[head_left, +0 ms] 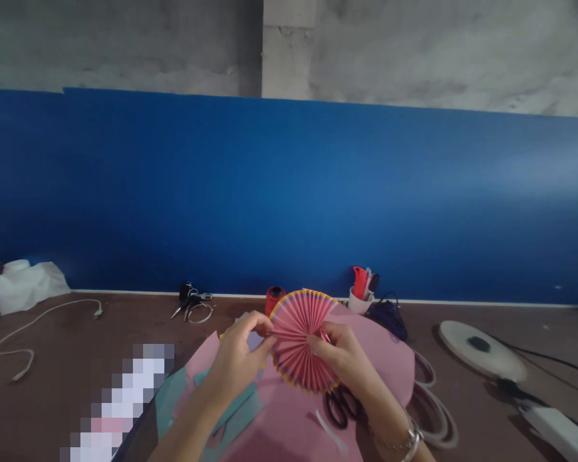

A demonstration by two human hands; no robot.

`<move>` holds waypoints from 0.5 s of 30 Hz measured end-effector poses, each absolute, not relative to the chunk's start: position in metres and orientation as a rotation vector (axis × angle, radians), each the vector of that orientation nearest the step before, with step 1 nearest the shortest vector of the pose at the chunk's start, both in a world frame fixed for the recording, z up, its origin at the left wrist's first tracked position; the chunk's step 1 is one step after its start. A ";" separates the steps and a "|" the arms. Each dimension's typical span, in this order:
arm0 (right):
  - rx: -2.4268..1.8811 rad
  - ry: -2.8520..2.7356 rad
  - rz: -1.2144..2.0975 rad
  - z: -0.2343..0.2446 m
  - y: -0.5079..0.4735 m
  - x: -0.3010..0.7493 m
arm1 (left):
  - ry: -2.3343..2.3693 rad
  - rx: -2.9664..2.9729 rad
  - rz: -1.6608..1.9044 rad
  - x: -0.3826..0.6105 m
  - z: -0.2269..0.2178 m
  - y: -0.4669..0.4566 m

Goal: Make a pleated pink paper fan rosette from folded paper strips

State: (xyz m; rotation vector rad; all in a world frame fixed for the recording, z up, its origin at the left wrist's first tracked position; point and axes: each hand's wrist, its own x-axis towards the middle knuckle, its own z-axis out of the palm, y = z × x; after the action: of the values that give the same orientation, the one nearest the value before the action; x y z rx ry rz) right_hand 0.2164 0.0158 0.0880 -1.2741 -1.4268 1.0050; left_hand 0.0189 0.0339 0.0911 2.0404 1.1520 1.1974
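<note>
A round pleated paper fan (pixel 296 366), pink with a yellow edge, is spread out between my two hands above the table. My left hand (pixel 243 353) pinches its left rim between thumb and fingers. With thumb and fingers closed, my right hand (pixel 340 353) grips the fan near its centre and right side. Below lies a large sheet of pink paper (pixel 385 346), with teal paper strips (pixel 238 410) on its left. Black-handled scissors (pixel 340 409) rest under my right wrist, their blades out of sight. Beside them is a thin white paper strip (pixel 330 431).
Behind the fan stand a red spool (pixel 275 296) and a white cup (pixel 360 303) of pens. Keys (pixel 191 300) and a white cable (pixel 48 311) lie left. A white round disc (pixel 481 350), a white power adapter (pixel 561 430) and coiled cable (pixel 436 417) are right. A blue panel (pixel 289 192) borders the table.
</note>
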 end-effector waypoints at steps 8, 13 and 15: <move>-1.301 -1.378 1.060 0.091 0.016 0.217 | 1.103 2.422 1.362 0.014 0.088 0.040; -1.281 -1.344 1.059 0.090 0.019 0.217 | 1.099 2.428 1.265 0.015 0.092 0.033; -1.292 -1.352 1.048 0.088 0.020 0.217 | 1.157 2.478 1.266 0.017 0.094 0.028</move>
State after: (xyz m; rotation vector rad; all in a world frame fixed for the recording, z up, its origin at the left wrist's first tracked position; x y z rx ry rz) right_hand 0.2173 0.0203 0.0884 -1.2924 -1.3522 1.0482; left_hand 0.0174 0.0283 0.0938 2.4782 1.1568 1.2661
